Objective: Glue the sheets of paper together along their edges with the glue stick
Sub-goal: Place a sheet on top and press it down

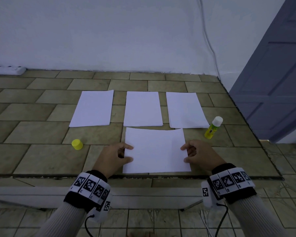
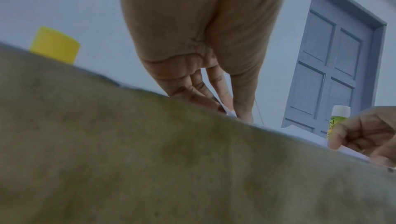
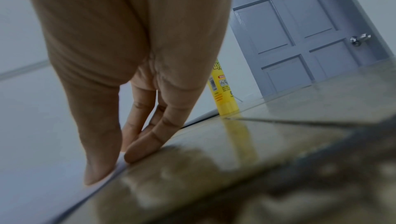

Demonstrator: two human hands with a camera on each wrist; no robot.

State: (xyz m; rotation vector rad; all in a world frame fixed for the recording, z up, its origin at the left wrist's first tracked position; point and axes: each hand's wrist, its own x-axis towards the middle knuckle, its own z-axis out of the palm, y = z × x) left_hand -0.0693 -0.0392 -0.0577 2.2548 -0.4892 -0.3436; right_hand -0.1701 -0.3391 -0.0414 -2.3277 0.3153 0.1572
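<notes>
A white sheet (image 1: 156, 151) lies at the near middle of the tiled table (image 1: 41, 134). My left hand (image 1: 129, 153) pinches its left edge between thumb and fingers, and the left wrist view shows that hand (image 2: 227, 109) closed on the paper edge. At the opposite edge my right hand (image 1: 184, 154) pinches the sheet, its thumb on top of the sheet (image 3: 32, 126) in the right wrist view. The yellow glue stick (image 1: 213, 128) stands uncapped to the right, beyond my right hand. Its yellow cap (image 1: 77, 144) sits left of my left hand.
Three paper stacks lie in a row behind the sheet: left (image 1: 92, 108), middle (image 1: 142, 108), right (image 1: 185, 110). A power strip (image 1: 7, 70) rests at the back left by the wall. A white cable (image 1: 210, 48) hangs down the wall. A grey door (image 1: 272, 82) stands past the table's right edge.
</notes>
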